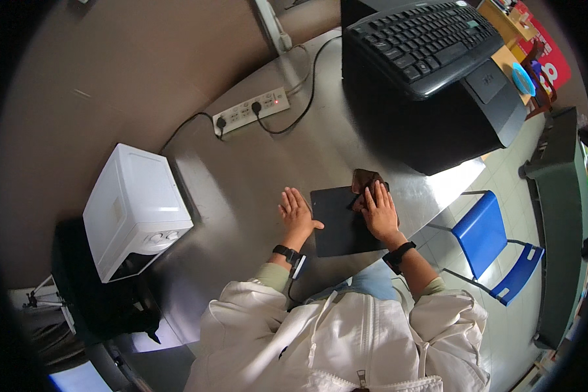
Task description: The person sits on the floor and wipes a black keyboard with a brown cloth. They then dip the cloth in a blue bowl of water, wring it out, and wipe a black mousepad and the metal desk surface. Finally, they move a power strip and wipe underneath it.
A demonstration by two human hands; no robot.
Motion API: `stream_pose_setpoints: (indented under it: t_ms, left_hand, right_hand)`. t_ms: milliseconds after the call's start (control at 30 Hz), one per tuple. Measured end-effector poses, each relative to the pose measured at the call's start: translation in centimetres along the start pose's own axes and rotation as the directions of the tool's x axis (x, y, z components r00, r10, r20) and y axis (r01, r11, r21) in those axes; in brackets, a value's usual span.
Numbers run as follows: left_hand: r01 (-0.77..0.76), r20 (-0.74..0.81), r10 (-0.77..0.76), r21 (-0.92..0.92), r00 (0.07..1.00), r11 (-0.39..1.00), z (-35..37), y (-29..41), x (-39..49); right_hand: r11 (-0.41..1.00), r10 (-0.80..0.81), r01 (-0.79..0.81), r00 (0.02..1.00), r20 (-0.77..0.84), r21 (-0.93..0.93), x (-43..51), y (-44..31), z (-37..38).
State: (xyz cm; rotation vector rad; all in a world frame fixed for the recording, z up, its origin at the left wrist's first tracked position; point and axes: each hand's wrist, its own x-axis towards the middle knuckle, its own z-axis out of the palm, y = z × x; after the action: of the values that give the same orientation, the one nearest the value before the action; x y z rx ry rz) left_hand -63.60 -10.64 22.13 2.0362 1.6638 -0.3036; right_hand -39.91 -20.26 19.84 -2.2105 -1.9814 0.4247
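Observation:
A flat black rectangular pad (334, 220) lies on the metal tabletop right in front of me. My right hand (381, 215) rests flat over its right part, fingers stretched out on a crumpled brown cloth (364, 181). Part of the cloth is hidden beneath the fingers and part sticks out past the pad's far edge. At the pad's left edge, my left hand (298, 215) holds nothing. Its thumb reaches over that edge, while the fingers point away from me beside the pad. Each wrist wears a black strap.
Far ahead, a white power strip (251, 111) has two black plugs in it. A white microwave oven (137, 206) stands at the left. A black keyboard (424, 46) sits on a large black machine (416, 122) at the right. Beyond the table's right edge is a blue chair (481, 235).

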Motion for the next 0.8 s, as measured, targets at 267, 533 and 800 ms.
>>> stream_pose_setpoints:
  t_ms: [267,533,800]
  left_hand:
    - [0.007,0.011,-0.006,-0.030,1.000,1.000,-0.3,-0.3,0.4]
    - [-0.024,0.004,0.025,-0.079,1.000,0.997,0.5,-1.2,0.4]
    - [-0.041,-0.105,0.032,-0.089,0.994,0.995,1.8,-1.9,0.9]
  right_hand:
    - [0.960,-0.267,0.261,0.962,0.053,0.102,1.7,-2.4,0.5]
    - [0.870,-0.488,0.492,0.855,0.173,0.020,7.5,-7.5,0.3]
    - [0.835,-0.548,0.520,0.812,0.201,0.179,2.5,-6.9,-1.0]
